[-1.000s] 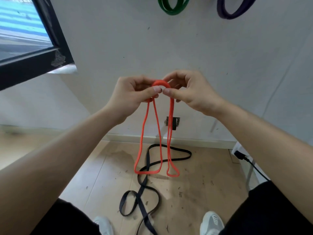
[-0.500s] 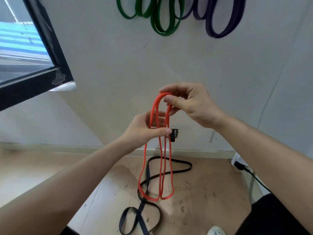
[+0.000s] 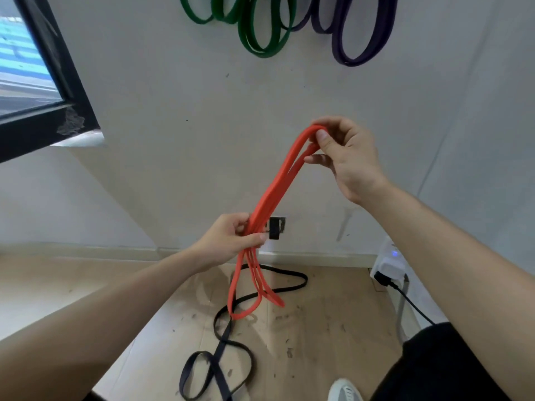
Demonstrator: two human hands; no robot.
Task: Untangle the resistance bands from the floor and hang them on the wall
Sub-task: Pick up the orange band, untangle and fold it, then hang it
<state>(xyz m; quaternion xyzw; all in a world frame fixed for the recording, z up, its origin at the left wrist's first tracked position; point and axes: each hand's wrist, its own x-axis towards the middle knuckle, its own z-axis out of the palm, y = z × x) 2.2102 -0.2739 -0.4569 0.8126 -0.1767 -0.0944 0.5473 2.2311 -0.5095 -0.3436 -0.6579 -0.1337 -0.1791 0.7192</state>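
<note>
Head view: the right hand [image 3: 344,157] pinches the top of the folded red band [image 3: 278,183] at 1 o'clock. The left hand [image 3: 231,238] grips its strands near centre. The band's long axis slants from 1 toward 7 o'clock, with its loops hanging over the black band [image 3: 225,337] on the floor [image 3: 333,328].
</note>
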